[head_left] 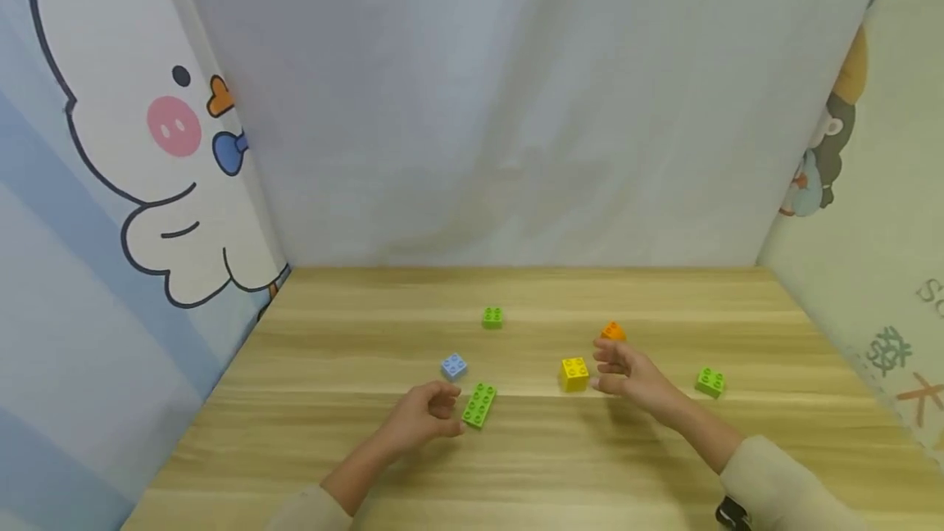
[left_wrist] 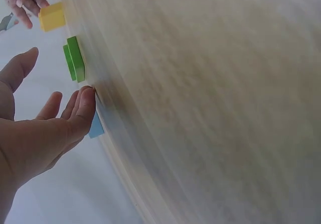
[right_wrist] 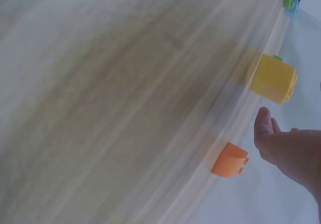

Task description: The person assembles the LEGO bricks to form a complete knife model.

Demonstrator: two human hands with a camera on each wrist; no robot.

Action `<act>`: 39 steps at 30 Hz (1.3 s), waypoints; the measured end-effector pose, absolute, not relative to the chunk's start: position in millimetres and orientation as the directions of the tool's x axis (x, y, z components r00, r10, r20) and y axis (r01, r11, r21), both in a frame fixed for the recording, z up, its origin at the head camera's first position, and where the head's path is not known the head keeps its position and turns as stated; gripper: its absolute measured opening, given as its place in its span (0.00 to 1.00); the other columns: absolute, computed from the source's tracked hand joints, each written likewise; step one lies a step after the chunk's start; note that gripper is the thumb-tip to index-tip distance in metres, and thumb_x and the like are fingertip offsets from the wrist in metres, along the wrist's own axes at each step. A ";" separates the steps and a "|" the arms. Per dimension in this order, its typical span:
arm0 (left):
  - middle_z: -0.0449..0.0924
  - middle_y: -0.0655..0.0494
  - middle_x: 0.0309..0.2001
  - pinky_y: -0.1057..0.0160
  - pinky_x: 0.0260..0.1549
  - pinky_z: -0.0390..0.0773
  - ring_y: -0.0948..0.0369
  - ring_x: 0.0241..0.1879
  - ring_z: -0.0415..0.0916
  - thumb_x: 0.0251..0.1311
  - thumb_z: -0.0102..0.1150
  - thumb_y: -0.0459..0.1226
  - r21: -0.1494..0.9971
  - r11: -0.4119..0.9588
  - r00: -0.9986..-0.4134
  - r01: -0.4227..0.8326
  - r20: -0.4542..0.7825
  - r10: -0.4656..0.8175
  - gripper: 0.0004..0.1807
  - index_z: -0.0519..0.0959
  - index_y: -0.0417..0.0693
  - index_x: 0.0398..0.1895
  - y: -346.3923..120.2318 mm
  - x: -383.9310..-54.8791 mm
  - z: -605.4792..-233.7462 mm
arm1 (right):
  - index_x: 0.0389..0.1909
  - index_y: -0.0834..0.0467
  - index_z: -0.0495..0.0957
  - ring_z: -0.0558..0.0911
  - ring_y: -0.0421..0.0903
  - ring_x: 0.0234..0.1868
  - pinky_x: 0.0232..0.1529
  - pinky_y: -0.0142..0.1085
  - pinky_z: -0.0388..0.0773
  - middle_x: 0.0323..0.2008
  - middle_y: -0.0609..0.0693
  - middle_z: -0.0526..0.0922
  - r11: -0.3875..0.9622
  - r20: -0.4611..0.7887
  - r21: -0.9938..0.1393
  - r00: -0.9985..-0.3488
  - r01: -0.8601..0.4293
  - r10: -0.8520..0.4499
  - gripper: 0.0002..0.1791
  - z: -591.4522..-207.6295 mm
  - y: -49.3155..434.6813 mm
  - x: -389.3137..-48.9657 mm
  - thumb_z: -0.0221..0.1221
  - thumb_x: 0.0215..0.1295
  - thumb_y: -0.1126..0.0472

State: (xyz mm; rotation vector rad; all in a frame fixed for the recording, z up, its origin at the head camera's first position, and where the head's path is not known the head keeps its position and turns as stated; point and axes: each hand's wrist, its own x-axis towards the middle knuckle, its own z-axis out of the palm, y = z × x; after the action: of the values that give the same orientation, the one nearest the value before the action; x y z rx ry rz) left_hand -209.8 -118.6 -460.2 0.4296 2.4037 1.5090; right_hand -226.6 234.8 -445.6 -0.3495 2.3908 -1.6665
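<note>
My left hand point(head_left: 424, 418) hovers at the left end of a long green toy brick point(head_left: 479, 406), thumb and fingers apart with nothing between them. Just beyond those fingers lies a light blue brick point(head_left: 454, 366), partly hidden by them in the left wrist view. On the other side, my right hand point(head_left: 632, 378) is beside a tall yellow brick point(head_left: 574, 374), its fingers loosely bent and holding nothing. A small gap shows between the fingertips and the yellow brick point(right_wrist: 274, 79) in the right wrist view. Behind that hand sits an orange brick point(head_left: 612, 332) with a curved side.
A small green brick point(head_left: 492, 318) lies toward the back of the wooden table point(head_left: 354, 301). Another green brick point(head_left: 710, 383) is to the right of the right hand. A pale curtain point(head_left: 516, 105) hangs along the table's back edge, with printed cloths on both sides.
</note>
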 end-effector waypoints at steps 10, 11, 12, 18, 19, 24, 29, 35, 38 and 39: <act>0.75 0.46 0.44 0.54 0.43 0.74 0.52 0.42 0.73 0.43 0.71 0.30 0.880 0.470 -0.923 0.063 -0.127 0.362 0.31 0.72 0.33 0.53 -112.2 -217.7 -468.0 | 0.66 0.72 0.50 0.64 0.67 0.59 0.54 0.51 0.68 0.59 0.72 0.61 0.302 -0.084 -0.953 -0.933 -0.028 -0.349 0.40 -461.8 226.1 -240.7 0.61 0.59 0.65; 0.75 0.47 0.43 0.55 0.43 0.74 0.53 0.42 0.73 0.42 0.71 0.29 0.878 0.474 -0.923 0.062 -0.130 0.361 0.31 0.72 0.33 0.53 -111.4 -219.1 -469.1 | 0.66 0.73 0.51 0.65 0.66 0.58 0.53 0.50 0.69 0.59 0.72 0.62 0.308 -0.081 -0.951 -0.935 -0.032 -0.346 0.39 -463.1 225.1 -241.5 0.61 0.59 0.65; 0.75 0.48 0.43 0.56 0.42 0.74 0.54 0.41 0.73 0.42 0.71 0.29 0.876 0.478 -0.924 0.060 -0.132 0.359 0.31 0.72 0.33 0.53 -110.7 -220.4 -470.3 | 0.65 0.73 0.51 0.66 0.66 0.57 0.52 0.50 0.70 0.58 0.72 0.63 0.313 -0.076 -0.949 -0.938 -0.036 -0.339 0.39 -464.3 223.9 -242.2 0.61 0.59 0.65; 0.75 0.51 0.38 0.57 0.41 0.74 0.56 0.39 0.72 0.37 0.72 0.27 0.856 0.509 -0.924 0.087 -0.122 0.363 0.30 0.74 0.32 0.50 -105.3 -225.5 -473.9 | 0.63 0.73 0.56 0.74 0.59 0.50 0.46 0.44 0.75 0.52 0.69 0.70 0.326 -0.035 -0.942 -0.941 -0.082 -0.337 0.35 -473.2 217.9 -244.9 0.62 0.57 0.69; 0.75 0.51 0.38 0.57 0.40 0.74 0.56 0.39 0.72 0.37 0.72 0.27 0.850 0.518 -0.924 0.091 -0.122 0.363 0.30 0.74 0.33 0.50 -104.1 -225.9 -474.2 | 0.63 0.73 0.56 0.74 0.58 0.49 0.45 0.42 0.75 0.51 0.68 0.71 0.330 -0.027 -0.939 -0.939 -0.094 -0.343 0.35 -474.5 217.3 -245.2 0.61 0.57 0.70; 0.76 0.53 0.37 0.57 0.39 0.74 0.57 0.38 0.72 0.35 0.75 0.30 0.826 0.556 -0.931 0.098 -0.121 0.344 0.30 0.76 0.37 0.47 -97.9 -227.4 -475.4 | 0.60 0.72 0.61 0.75 0.53 0.44 0.42 0.41 0.75 0.48 0.65 0.73 0.353 -0.001 -0.927 -0.940 -0.127 -0.342 0.31 -477.2 215.8 -246.5 0.61 0.56 0.72; 0.76 0.52 0.35 0.57 0.36 0.74 0.56 0.36 0.72 0.34 0.75 0.29 0.811 0.575 -0.935 0.107 -0.115 0.336 0.29 0.77 0.39 0.46 -94.1 -227.4 -475.1 | 0.58 0.72 0.64 0.75 0.51 0.42 0.42 0.41 0.74 0.45 0.61 0.75 0.384 -0.009 -0.915 -0.944 -0.125 -0.328 0.29 -476.1 217.0 -246.8 0.61 0.56 0.72; 0.78 0.52 0.35 0.57 0.38 0.74 0.56 0.37 0.74 0.34 0.70 0.25 0.786 0.598 -0.931 0.158 -0.083 0.355 0.25 0.78 0.40 0.42 -93.1 -228.8 -474.9 | 0.57 0.70 0.67 0.75 0.51 0.41 0.41 0.41 0.74 0.44 0.60 0.76 0.404 -0.018 -0.907 -0.949 -0.117 -0.315 0.27 -472.8 216.7 -246.1 0.60 0.56 0.71; 0.77 0.53 0.34 0.58 0.37 0.74 0.57 0.36 0.73 0.33 0.68 0.25 0.773 0.607 -0.929 0.186 -0.064 0.365 0.23 0.78 0.39 0.41 -92.9 -230.6 -473.7 | 0.57 0.69 0.68 0.75 0.52 0.42 0.41 0.41 0.74 0.44 0.60 0.76 0.415 -0.019 -0.902 -0.949 -0.120 -0.316 0.26 -470.5 216.2 -246.3 0.61 0.56 0.70; 0.77 0.54 0.34 0.58 0.37 0.73 0.57 0.36 0.73 0.33 0.68 0.25 0.766 0.612 -0.928 0.197 -0.056 0.369 0.22 0.79 0.39 0.40 -92.8 -231.2 -473.1 | 0.56 0.69 0.68 0.75 0.52 0.42 0.42 0.41 0.74 0.44 0.60 0.76 0.417 -0.020 -0.901 -0.948 -0.120 -0.316 0.25 -469.5 216.0 -246.0 0.61 0.56 0.69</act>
State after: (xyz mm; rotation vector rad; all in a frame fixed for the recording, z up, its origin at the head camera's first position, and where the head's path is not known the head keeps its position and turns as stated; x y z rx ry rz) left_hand -231.2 -92.8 -473.1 0.4684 2.6287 1.2119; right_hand -246.0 216.0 -469.5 -0.3870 2.4815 -1.5551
